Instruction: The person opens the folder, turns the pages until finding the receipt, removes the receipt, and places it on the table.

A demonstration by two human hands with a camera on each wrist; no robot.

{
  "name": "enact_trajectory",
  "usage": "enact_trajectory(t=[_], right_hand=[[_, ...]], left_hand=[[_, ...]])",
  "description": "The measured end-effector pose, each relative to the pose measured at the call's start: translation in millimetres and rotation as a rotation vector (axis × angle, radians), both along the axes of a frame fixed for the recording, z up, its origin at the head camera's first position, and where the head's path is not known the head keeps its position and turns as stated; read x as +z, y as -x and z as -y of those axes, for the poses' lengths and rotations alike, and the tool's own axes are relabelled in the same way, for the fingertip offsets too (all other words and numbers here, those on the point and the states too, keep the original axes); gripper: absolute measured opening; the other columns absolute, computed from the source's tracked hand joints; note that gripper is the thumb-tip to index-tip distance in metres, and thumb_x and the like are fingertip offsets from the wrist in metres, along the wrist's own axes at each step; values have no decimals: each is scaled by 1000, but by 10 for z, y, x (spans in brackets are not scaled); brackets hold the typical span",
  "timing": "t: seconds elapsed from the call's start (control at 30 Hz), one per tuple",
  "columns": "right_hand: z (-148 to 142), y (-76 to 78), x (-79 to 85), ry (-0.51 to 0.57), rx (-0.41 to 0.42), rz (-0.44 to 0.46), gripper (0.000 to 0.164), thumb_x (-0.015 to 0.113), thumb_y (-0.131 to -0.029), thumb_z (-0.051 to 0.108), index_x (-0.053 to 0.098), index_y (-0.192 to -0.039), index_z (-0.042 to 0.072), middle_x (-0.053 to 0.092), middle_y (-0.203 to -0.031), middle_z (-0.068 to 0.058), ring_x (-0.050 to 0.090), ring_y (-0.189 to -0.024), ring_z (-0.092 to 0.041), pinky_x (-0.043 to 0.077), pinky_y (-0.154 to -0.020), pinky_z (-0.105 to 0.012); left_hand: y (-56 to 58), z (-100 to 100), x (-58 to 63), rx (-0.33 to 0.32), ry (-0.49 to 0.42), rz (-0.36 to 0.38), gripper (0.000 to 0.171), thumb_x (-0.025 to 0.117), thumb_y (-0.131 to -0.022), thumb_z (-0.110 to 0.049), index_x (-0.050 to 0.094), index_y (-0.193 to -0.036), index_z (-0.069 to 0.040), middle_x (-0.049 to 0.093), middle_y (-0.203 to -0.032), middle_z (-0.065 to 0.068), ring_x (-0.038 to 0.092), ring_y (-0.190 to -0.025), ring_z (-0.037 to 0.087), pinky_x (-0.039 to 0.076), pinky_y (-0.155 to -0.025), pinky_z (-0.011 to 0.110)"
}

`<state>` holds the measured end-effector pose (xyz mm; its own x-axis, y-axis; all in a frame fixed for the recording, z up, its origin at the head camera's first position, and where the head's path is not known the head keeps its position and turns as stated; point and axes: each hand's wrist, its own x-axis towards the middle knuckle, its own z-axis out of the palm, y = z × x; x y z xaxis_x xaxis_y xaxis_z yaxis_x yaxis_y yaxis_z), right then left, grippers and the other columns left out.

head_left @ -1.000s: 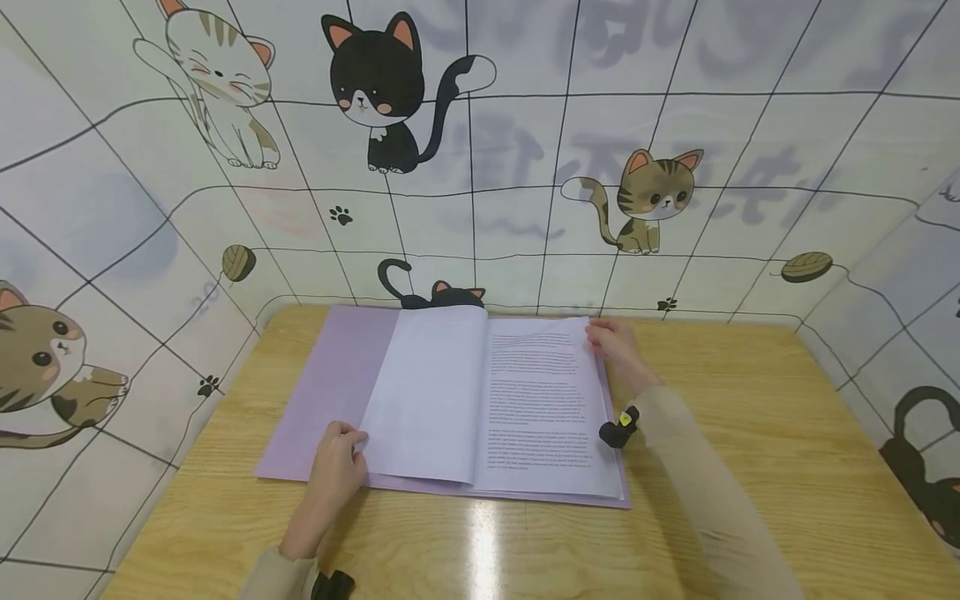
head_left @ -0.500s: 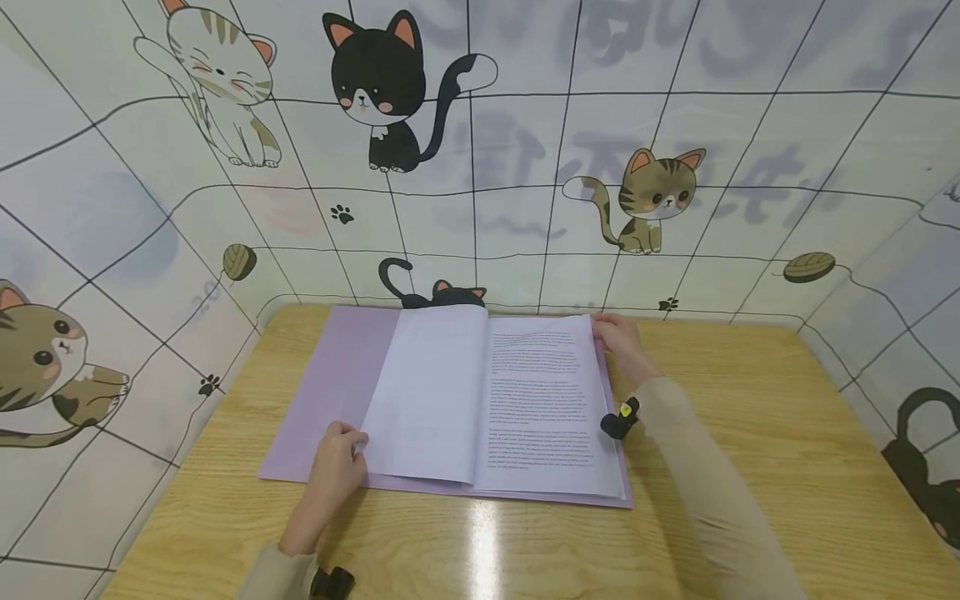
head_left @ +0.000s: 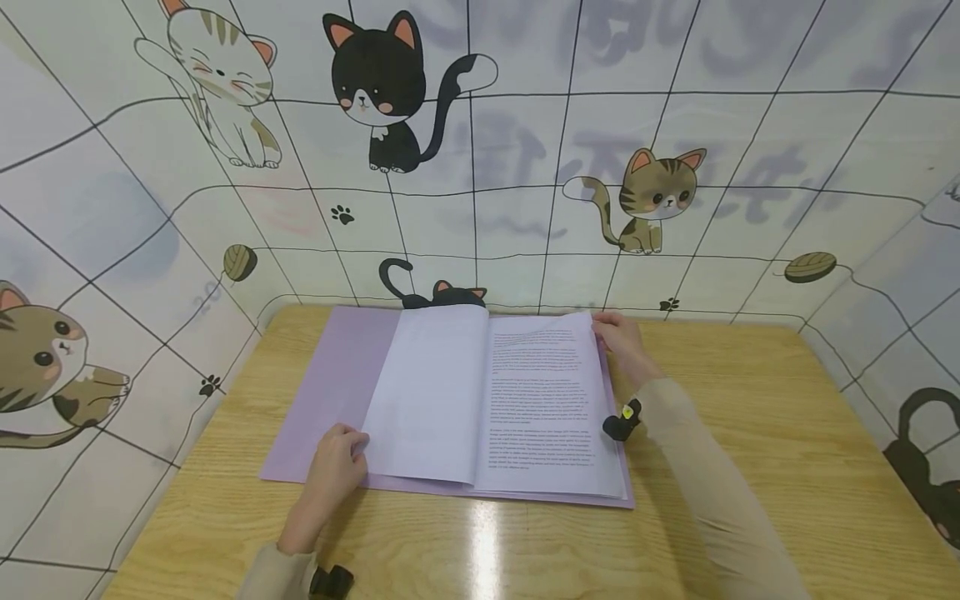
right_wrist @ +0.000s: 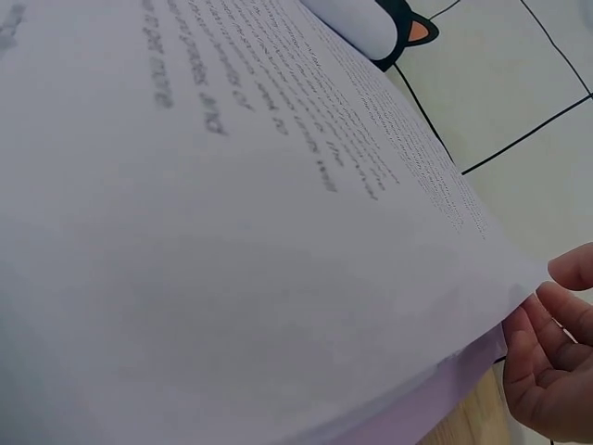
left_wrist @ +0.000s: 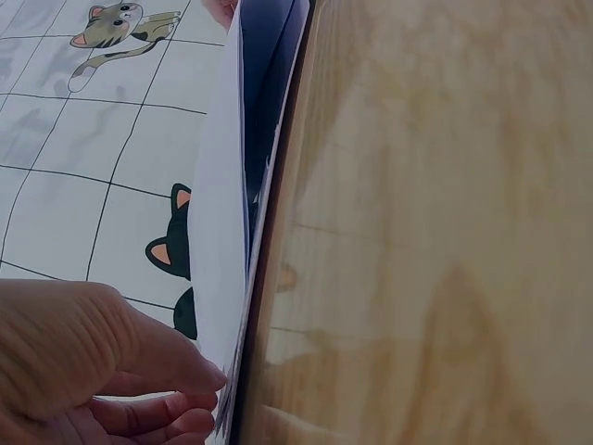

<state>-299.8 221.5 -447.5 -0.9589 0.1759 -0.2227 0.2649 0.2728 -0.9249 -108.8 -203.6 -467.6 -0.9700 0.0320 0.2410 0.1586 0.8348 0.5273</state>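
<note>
A purple folder (head_left: 337, 367) lies spread on the table with white paper sheets in it. On its left side is a blank page (head_left: 427, 392); on its right, a printed page (head_left: 543, 400) with several paragraphs of text. At the blank page's lower left edge, my left hand (head_left: 334, 467) pinches the paper; the left wrist view shows thumb and fingers (left_wrist: 199, 375) meeting at that edge. My right hand (head_left: 624, 346) pinches the printed page's upper right corner, which stands slightly raised. In the right wrist view the purple cover (right_wrist: 426, 399) shows beneath the sheet.
The wooden table (head_left: 750, 417) runs up to a wall sheet (head_left: 517, 142) printed with cartoon cats and grid lines, which also covers both sides. Each wrist wears a small black camera (head_left: 622, 421). Light reflects off the table's front middle.
The right hand has shifted slightly to the right with the printed page's corner, which has lifted a little. The left hand and folder stay nearly still.
</note>
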Motion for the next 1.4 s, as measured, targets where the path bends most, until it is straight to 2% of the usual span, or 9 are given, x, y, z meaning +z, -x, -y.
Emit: enact_trajectory(t=[0.27, 0.47, 0.7, 0.83, 0.93, 1.0, 1.07, 1.2, 1.4], right_hand=[[3, -70, 61, -24, 29, -33, 37, 50, -93, 15, 53, -128, 2, 55, -114, -10, 48, -90, -17, 41, -74, -25], [9, -56, 60, -65, 52, -4, 38, 49, -93, 14, 52, -127, -3, 52, -124, -18, 47, -101, -22, 40, -80, -26], [1, -97, 55, -85, 112, 11, 43, 48, -94, 16, 47, -132, -4, 51, -125, -21, 45, -101, -24, 38, -80, -26], [8, -130, 83, -56, 134, -2, 46, 48, -94, 15, 43, -134, -7, 50, -127, -24, 49, -100, -23, 40, -82, -25], [6, -142, 125, 12, 152, 21, 48, 48, -94, 14, 39, -136, -7, 47, -130, -24, 50, -102, -23, 41, -90, -30], [3, -145, 152, 58, 165, 39, 49, 48, -94, 14, 37, -137, -7, 46, -129, -23, 50, -99, -20, 41, -90, -30], [4, -167, 198, 101, 175, 56, 51, 48, -94, 14, 35, -138, -7, 47, -126, -19, 51, -96, -17, 42, -89, -29], [10, -215, 248, 159, 207, 54, 52, 50, -94, 13, 34, -139, -7, 52, -113, -10, 54, -84, -9, 45, -76, -20], [43, -311, 315, 230, 252, 38, 53, 51, -94, 12, 32, -140, -8, 58, -96, 2, 58, -79, -6, 48, -72, -19]], left_hand=[[-3, 5, 9, -2, -5, 28, 26, 55, -65, 17, 67, -88, 16, 58, -85, 20, 55, -76, 30, 47, -64, 38], [-9, 11, 13, -2, -15, 32, 24, 59, -66, 15, 67, -88, 15, 58, -85, 20, 55, -75, 29, 48, -64, 38], [-6, 24, -3, 3, -26, 55, 23, 66, -67, 10, 66, -90, 15, 58, -86, 20, 56, -77, 30, 49, -66, 41], [2, 26, -16, 4, -24, 67, 23, 67, -68, 9, 66, -90, 15, 58, -86, 19, 55, -75, 27, 49, -64, 38], [7, 25, -21, 8, -26, 73, 23, 67, -68, 8, 66, -91, 15, 58, -86, 19, 55, -74, 26, 49, -64, 37], [7, 25, -19, 12, -29, 76, 24, 67, -68, 8, 66, -91, 15, 58, -86, 19, 55, -74, 26, 49, -64, 37], [7, 28, -20, 14, -38, 75, 24, 67, -69, 8, 66, -91, 14, 58, -86, 19, 55, -73, 25, 49, -64, 37], [9, 48, -27, 8, -72, 60, 24, 68, -68, 9, 66, -91, 14, 59, -87, 18, 55, -72, 24, 49, -63, 35], [27, 100, -69, -7, -110, 52, 22, 71, -68, 9, 67, -90, 10, 59, -84, 14, 55, -71, 21, 50, -63, 32]])
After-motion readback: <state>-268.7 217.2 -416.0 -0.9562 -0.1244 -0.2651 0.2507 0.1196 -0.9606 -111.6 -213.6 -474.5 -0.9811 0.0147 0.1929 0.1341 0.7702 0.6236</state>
